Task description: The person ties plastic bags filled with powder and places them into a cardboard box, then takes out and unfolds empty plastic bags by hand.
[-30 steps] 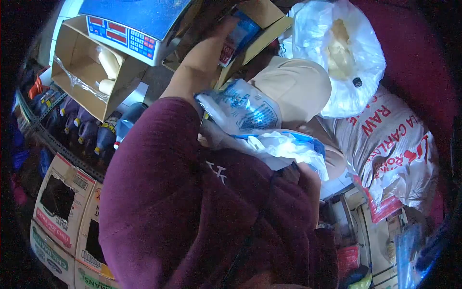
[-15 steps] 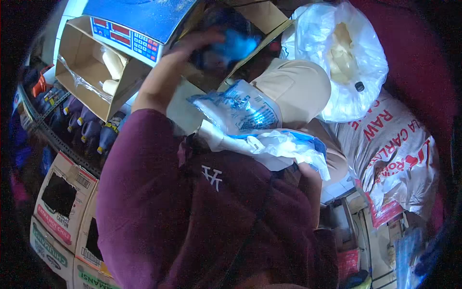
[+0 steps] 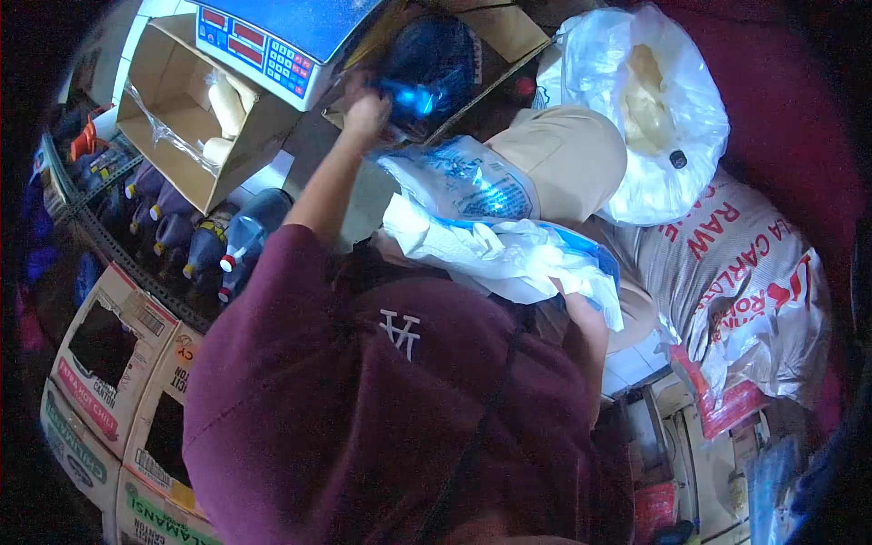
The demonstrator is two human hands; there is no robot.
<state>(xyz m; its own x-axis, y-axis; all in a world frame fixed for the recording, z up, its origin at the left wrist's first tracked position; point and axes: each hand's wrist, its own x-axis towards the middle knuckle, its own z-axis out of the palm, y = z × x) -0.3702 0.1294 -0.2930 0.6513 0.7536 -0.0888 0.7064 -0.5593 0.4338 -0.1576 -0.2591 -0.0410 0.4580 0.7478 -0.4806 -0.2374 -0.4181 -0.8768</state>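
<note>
My left hand (image 3: 368, 113) is stretched forward beside a dark plastic bag (image 3: 431, 77) with a blue sheen. Its fingers are curled, and what they hold, if anything, is hidden. My right hand (image 3: 584, 318) grips the near edge of crumpled white plastic bags (image 3: 509, 259) on my lap, thumb on top. Just beyond them, against my knee (image 3: 568, 159), lies a clear plastic pack with blue print (image 3: 477, 177).
A blue-topped digital scale (image 3: 259, 50) stands at upper left, by a cardboard box with pale rolls (image 3: 182, 118). Jugs (image 3: 254, 227) and cartons (image 3: 100, 363) line the left. At right are a big white plastic bag (image 3: 590, 82) and a printed sack (image 3: 745, 282).
My left hand has drawn back and lower, to the near side of the dark bag. The white bags on my lap have spread and shifted slightly; my right hand stays on them.
</note>
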